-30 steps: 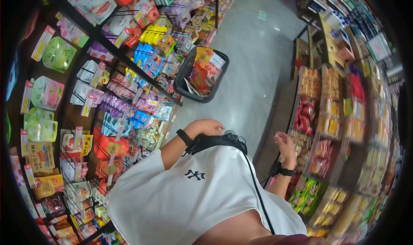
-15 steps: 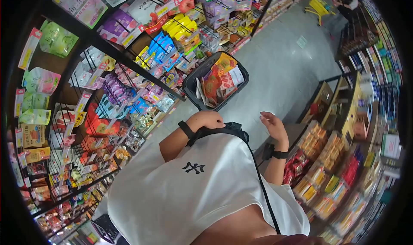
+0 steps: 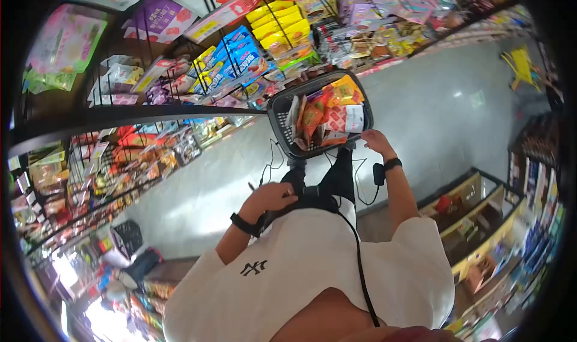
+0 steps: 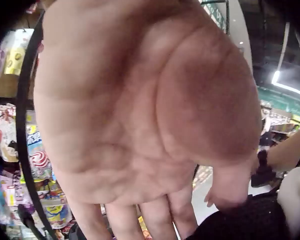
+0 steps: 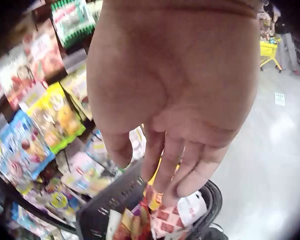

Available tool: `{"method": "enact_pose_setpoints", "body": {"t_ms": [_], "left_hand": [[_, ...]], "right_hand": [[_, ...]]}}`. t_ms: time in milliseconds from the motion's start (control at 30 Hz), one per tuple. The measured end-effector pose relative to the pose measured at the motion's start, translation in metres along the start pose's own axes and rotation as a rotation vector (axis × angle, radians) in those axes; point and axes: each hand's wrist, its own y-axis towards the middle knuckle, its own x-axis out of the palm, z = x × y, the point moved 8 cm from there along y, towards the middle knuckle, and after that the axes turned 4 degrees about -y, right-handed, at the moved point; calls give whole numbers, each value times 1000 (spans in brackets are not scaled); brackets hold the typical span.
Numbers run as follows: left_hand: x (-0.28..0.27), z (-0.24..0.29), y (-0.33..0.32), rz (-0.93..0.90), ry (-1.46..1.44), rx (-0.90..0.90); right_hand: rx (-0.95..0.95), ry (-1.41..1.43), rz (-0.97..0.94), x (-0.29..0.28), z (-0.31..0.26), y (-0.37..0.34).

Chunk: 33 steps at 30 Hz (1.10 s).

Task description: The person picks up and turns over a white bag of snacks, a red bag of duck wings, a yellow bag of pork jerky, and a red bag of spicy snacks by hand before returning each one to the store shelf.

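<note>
A black shopping basket (image 3: 281, 129) stands ahead of the person's feet in the head view. In it lie several snack bags, among them an orange and yellow bag (image 3: 345, 91) and a red-and-white packet (image 3: 345, 118). The right hand (image 3: 377, 142) is close beside the basket's near right corner. In the right wrist view its loosely bent fingers (image 5: 165, 160) hang over the basket and overlap the packets, gripping nothing. At the waist, the left hand (image 3: 268, 199) is by a black waist strap (image 3: 309, 199); its palm (image 4: 135, 120) fills the left wrist view, fingers extended, holding nothing.
Racks of hanging snack bags (image 3: 240, 57) line the aisle on the left and ahead, with a black rack post (image 3: 150, 112) crossing in front. Wooden shelving (image 3: 475, 213) is at the right. A yellow cart (image 3: 522, 69) stands farther down the grey floor (image 3: 421, 102).
The right hand has moved forward from beside the body to the basket's rim. The basket now appears nearer the body, and the view has swung round. The left hand stays at the waist.
</note>
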Motion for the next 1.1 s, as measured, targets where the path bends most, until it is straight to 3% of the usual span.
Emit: {"method": "enact_pose_setpoints", "body": {"t_ms": [100, 133, 200, 267, 367, 467, 567, 600, 700, 767, 800, 833, 900, 967, 1000, 1033, 1100], "left_hand": [[24, 12, -1, 44, -181, -193], [31, 26, -5, 23, -200, -316], [49, 40, 2, 18, -210, -470], [64, 58, 14, 32, -201, -532], [64, 82, 28, 84, -262, -601], [68, 95, 35, 136, -309, -677], [72, 105, 34, 186, -342, -698], [73, 106, 34, 206, -373, -709], [68, 113, 30, 278, -428, -723], [66, 116, 19, 326, -469, -735], [66, 116, 13, 346, -497, -736], [67, 116, 6, 367, -527, -736], [75, 108, -7, 445, -515, -653], [75, 102, -17, 513, -478, -612], [73, 100, -23, 539, -451, -620], [72, 97, -29, 563, -424, -628], [66, 91, -41, 680, -496, -521]], "right_hand": [[-329, -621, -166, 57, 98, 78], [-551, -540, -38, 56, 100, 83], [-77, 71, -154, 70, 154, 115], [586, 547, -275, 79, 175, 108], [671, 630, -194, 93, 190, 124], [654, 645, -245, 109, 195, 134], [627, 343, -243, 136, 242, 153], [532, 234, -28, 111, 221, 156], [368, 144, 107, 124, 228, 173], [-154, -157, 268, 112, 192, 179], [66, -33, 183, 94, 174, 175], [170, 65, 52, 101, 180, 180], [271, 437, 77, 70, 134, 165], [343, 477, 47, 57, 104, 159], [248, 457, 85, 55, 93, 160], [281, 478, 12, 46, 67, 153], [137, 417, -41, 33, 15, 148]]}}
